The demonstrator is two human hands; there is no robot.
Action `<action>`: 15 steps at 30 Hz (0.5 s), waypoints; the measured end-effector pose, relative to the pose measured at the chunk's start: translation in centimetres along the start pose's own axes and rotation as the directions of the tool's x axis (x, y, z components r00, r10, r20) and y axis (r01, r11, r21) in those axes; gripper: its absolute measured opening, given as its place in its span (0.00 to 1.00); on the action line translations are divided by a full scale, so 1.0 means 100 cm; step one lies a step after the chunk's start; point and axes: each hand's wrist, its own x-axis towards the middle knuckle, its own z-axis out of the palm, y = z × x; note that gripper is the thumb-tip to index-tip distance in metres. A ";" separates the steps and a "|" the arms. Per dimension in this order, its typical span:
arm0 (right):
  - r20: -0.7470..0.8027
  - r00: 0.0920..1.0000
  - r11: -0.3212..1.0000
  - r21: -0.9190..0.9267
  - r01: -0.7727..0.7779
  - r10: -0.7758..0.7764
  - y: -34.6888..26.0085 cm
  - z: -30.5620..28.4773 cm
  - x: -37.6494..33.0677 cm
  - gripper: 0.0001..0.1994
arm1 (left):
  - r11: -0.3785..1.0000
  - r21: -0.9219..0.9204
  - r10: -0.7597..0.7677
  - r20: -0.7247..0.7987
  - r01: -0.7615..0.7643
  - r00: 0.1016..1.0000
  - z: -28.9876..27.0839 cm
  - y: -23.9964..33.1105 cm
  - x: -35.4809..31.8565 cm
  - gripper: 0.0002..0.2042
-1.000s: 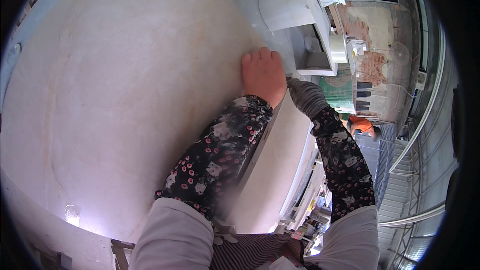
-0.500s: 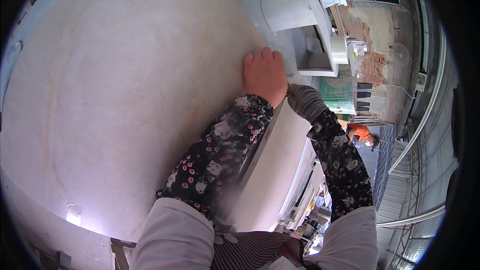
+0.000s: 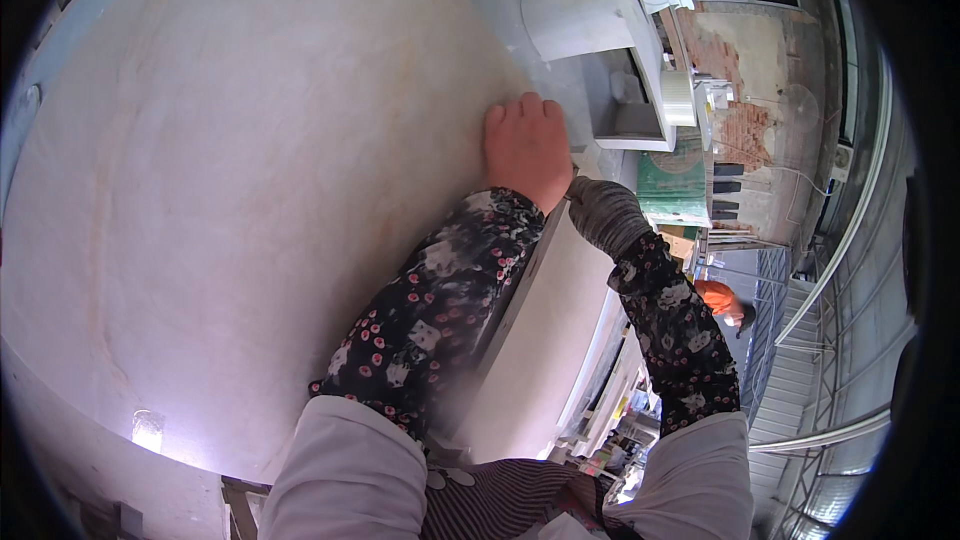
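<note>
The left hand (image 3: 527, 148) lies flat, palm down and fingers together, on the large pale cream stone slab (image 3: 250, 190) that fills the left and centre of the frame. It grasps nothing; it presses on the slab face close to the slab's right edge. The right hand (image 3: 597, 208) sits just right of that edge, in a grey knitted glove. It appears curled at or behind the edge, but whether it grips the edge cannot be told, since the slab and the left wrist hide the fingers.

Change against the earlier frames: the left hand keeps the same flat contact at the same spot near the edge, and the gloved right hand stays beside it. The slab's position in the frame is practically unchanged. Judged from this, the hands are steadying or bracing the slab rather than shifting it.

The one clear difference lies in the background. A person in an orange garment (image 3: 722, 300), at centre right, now appears slightly lower in the frame than one second ago.

Surroundings: a white box-shaped machine housing (image 3: 590, 10) stands at upper centre, just above the left hand. A green panel (image 3: 675, 185) and a weathered red-brick wall (image 3: 740, 90) lie to its right. Both forearms wear dark floral sleeves (image 3: 440, 310).
</note>
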 end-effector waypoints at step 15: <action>-0.161 0.979 0.989 0.062 0.135 -0.123 0.009 0.025 -0.014 0.07 | 1.000 -0.009 -0.016 0.017 0.016 1.000 0.007 0.000 0.005 0.05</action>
